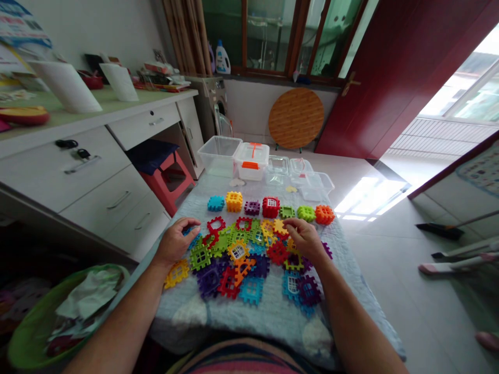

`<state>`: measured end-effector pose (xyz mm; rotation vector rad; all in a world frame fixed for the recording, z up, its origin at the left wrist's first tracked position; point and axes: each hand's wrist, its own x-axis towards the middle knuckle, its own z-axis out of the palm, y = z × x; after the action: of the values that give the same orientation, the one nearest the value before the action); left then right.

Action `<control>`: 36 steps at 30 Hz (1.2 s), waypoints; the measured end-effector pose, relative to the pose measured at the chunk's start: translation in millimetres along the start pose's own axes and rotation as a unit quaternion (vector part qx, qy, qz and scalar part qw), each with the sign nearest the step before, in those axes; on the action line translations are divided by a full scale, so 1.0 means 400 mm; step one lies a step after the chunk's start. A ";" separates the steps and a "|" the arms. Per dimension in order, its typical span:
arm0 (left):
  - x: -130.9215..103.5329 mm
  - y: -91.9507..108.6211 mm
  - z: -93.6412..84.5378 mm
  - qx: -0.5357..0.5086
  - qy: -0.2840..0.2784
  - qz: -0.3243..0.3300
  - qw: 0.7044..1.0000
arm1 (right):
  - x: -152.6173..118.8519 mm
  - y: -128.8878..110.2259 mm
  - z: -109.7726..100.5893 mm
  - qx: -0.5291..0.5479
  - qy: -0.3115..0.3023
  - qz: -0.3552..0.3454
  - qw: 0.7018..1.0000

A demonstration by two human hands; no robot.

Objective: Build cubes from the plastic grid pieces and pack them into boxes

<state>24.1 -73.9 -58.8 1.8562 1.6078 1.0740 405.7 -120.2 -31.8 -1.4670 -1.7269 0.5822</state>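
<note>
Loose plastic interlocking tiles in several colours lie in a mixed heap across the cloth-covered table [268, 311]. At the heap's left edge, my left hand [177, 241] is curled around a blue tile [188, 230], partly hidden by the fingers. On the right, my right hand [306, 238] pinches a yellow tile [279, 227] above the heap. Behind the heap runs a row of same-coloured stacks: blue [215, 203], yellow [234, 201], purple [252, 208], red [271, 206], green [287, 212], light green [306, 213] and orange [325, 214].
At the table's far end stand an uncovered clear bin [220, 150], a lidded box [252, 162] with orange clips, and smaller clear containers [277, 166]. A red stool [167, 176] and white drawers [93, 182] are left. A green basket [23, 332] sits lower left.
</note>
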 end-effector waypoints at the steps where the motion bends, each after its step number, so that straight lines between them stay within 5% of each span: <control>1: 0.000 0.000 -0.001 0.002 -0.001 0.001 1.000 | 0.002 0.003 0.003 -0.044 0.012 -0.017 0.999; 8: -0.001 0.008 -0.004 0.007 -0.001 0.001 1.000 | 0.009 0.015 0.014 -0.204 -0.049 -0.073 0.975; 21: 0.000 0.002 -0.003 0.014 -0.005 0.015 1.000 | 0.003 -0.006 0.017 -0.264 -0.062 -0.057 0.961; 31: 0.001 -0.004 -0.004 0.016 -0.016 0.014 1.000 | -0.003 -0.003 0.015 -0.193 -0.031 -0.016 0.981; 36: 0.000 0.010 -0.004 0.009 -0.009 0.003 1.000 | -0.007 -0.036 0.022 -0.125 -0.033 -0.068 0.989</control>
<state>25.3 -74.8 -54.9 1.8777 1.6079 1.0466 390.1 -125.1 -26.8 -1.4967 -1.9920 0.3544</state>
